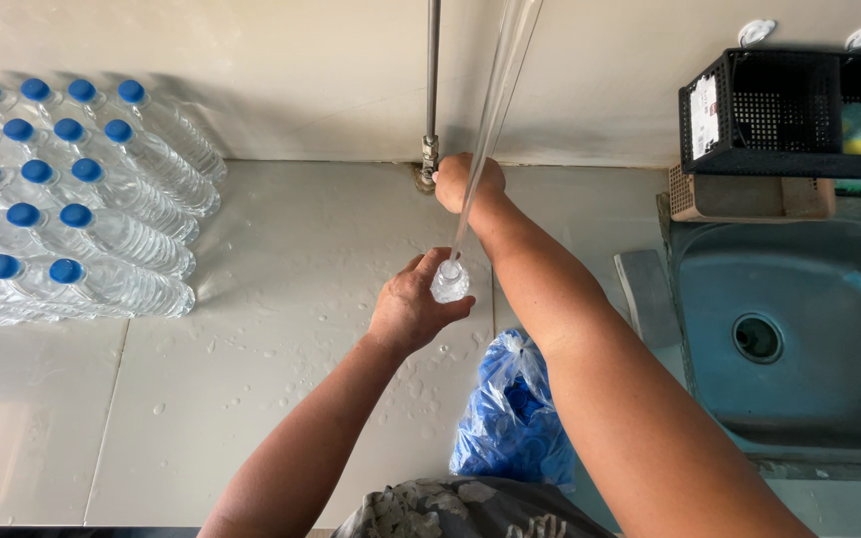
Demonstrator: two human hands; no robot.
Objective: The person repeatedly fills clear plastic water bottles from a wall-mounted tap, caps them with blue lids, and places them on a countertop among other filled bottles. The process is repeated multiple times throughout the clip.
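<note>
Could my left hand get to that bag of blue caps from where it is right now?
Probably yes, but not freely: the left hand is holding the bottle under the hose. The bag lies close by on the counter, with nothing between them.

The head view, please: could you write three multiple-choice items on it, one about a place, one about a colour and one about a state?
1. Where does the blue bag of caps lie?
A. in the sink
B. on the counter between the person's forearms
C. on top of the stacked bottles

2. What colour are the caps on the stacked bottles?
A. blue
B. red
C. white

3. In what state is the small bottle in the left hand?
A. capped and lying flat
B. crushed
C. uncapped, mouth up under the clear tube

Answers:
1 B, the bag rests on the wet counter, left of the steel sink.
2 A, every cap in the stack is blue.
3 C, the tube end meets its open mouth, while the right hand rests at the tap by the wall.
</note>
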